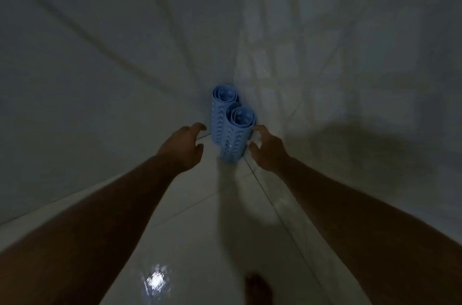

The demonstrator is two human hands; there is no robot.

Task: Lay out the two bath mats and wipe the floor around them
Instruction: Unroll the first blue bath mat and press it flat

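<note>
The two rolled blue bath mats (233, 134) stand upright in the tiled corner (231, 64), flanked by the left hand (183, 147) and right hand (266, 148), fingers spread and empty, so each hand should wrap one roll mid-height lest either topple onto the glossy floor (200, 224).

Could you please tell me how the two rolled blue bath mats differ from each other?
The nearer rolled blue bath mat stands in front, rightward; the farther rolled blue bath mat stands behind it, deeper in the corner. The nearer shows down to the floor; the farther is partly hidden by it. The right hand is beside the nearer, the left hand beside the farther. Both stand upright, with dotted texture.
</note>
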